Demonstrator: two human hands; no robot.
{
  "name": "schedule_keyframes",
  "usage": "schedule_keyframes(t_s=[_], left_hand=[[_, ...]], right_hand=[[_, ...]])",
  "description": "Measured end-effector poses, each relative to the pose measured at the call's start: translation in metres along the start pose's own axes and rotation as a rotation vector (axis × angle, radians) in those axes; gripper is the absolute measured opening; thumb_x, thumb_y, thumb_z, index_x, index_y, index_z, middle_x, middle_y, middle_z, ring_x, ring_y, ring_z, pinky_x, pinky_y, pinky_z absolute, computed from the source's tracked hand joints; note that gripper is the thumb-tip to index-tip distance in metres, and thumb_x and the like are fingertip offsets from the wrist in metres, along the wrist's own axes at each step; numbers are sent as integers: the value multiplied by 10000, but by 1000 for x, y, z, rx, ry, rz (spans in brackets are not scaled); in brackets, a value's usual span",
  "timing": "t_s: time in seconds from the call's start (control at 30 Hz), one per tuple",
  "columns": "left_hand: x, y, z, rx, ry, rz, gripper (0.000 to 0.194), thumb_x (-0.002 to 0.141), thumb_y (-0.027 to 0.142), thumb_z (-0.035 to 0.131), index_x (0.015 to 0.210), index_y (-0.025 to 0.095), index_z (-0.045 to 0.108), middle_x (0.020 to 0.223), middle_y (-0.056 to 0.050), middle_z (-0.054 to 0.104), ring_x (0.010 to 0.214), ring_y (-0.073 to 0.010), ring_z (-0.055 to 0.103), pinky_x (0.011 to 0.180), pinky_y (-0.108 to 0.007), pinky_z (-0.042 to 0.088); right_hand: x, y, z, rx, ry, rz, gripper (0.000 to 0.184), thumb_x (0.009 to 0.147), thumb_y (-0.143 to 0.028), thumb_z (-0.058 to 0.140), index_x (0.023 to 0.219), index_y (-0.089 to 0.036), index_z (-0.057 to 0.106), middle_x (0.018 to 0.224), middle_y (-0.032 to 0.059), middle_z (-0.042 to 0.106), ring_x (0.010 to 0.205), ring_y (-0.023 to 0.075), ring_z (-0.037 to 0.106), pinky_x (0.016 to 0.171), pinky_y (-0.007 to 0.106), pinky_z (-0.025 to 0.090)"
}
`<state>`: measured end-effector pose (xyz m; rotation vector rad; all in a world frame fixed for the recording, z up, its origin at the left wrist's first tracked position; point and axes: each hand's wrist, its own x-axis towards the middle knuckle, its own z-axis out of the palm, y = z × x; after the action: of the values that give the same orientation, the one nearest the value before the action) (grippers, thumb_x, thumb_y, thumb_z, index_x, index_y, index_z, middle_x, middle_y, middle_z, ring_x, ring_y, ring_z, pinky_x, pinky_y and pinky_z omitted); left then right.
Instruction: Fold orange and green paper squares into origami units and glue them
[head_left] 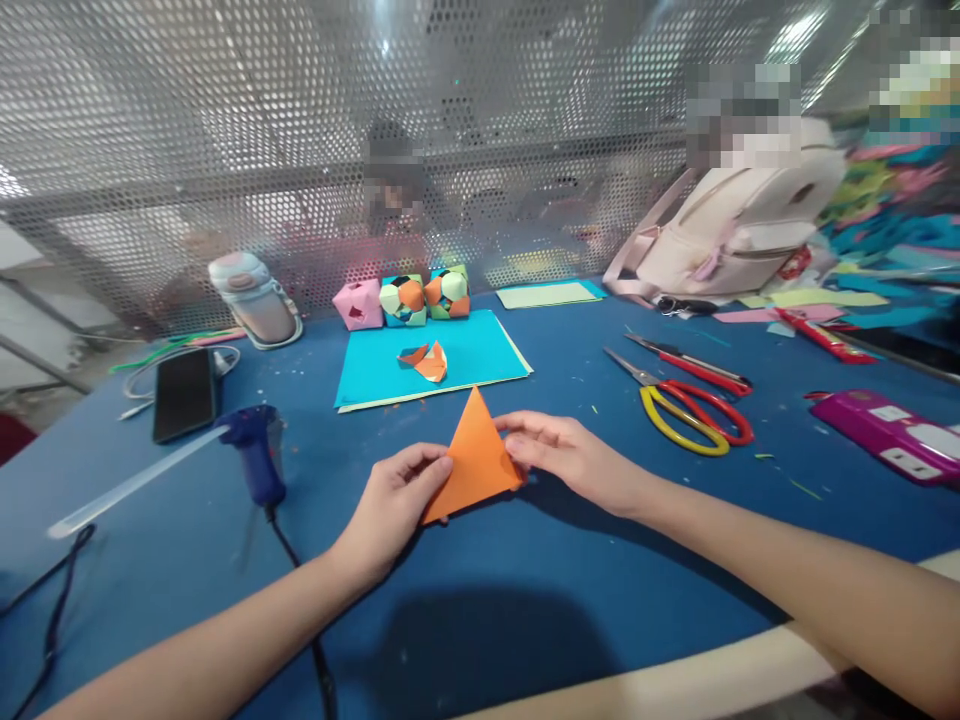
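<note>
An orange folded paper triangle (476,455) is held between my two hands above the blue table, its point facing away from me. My left hand (401,490) pinches its left edge, thumb on top and some fingertips showing under the lower edge. At the right edge, my right hand (559,450) grips the paper between thumb and fingers. Beyond the triangle, a small orange and white folded paper piece (431,362) lies on a blue paper sheet (472,345).
Folded paper balls (405,300) stand behind the blue sheet. Scissors (682,415) and a box cutter (697,367) lie right, near a purple power strip (892,430). To the left are a glue gun (259,455), a phone (184,395) and a bottle (253,300). A backpack (739,225) leans behind.
</note>
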<state>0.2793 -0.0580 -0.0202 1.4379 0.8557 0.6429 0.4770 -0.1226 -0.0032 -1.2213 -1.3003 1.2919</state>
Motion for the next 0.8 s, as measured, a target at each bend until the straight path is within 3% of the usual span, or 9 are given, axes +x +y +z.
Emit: schedule_keyframes(t_s=[0.2, 0.47, 0.8], left_hand=[[6, -5, -1, -256, -39, -29, 218, 790, 349, 639, 862, 143, 634, 789, -15, 627, 585, -109, 583, 543, -237, 508], [4, 1, 2, -296, -72, -52, 243, 740, 355, 691, 808, 128, 636, 719, -25, 636, 604, -124, 574, 504, -232, 522], [5, -4, 2, -237, -95, -59, 256, 770, 376, 659, 867, 142, 624, 741, -8, 630, 597, -113, 569, 526, -234, 516]], right_hand=[[2, 3, -1, 9, -29, 90, 305, 782, -421, 634, 855, -125, 621, 637, 18, 649, 622, 121, 594, 676, 278, 457], [5, 13, 3, 223, -70, 130, 368, 755, -491, 653, 785, -125, 626, 625, 21, 638, 589, 109, 584, 609, 254, 444], [2, 9, 7, -54, 23, 76, 168, 735, -305, 638, 732, -139, 612, 593, -24, 573, 538, 83, 501, 546, 225, 384]])
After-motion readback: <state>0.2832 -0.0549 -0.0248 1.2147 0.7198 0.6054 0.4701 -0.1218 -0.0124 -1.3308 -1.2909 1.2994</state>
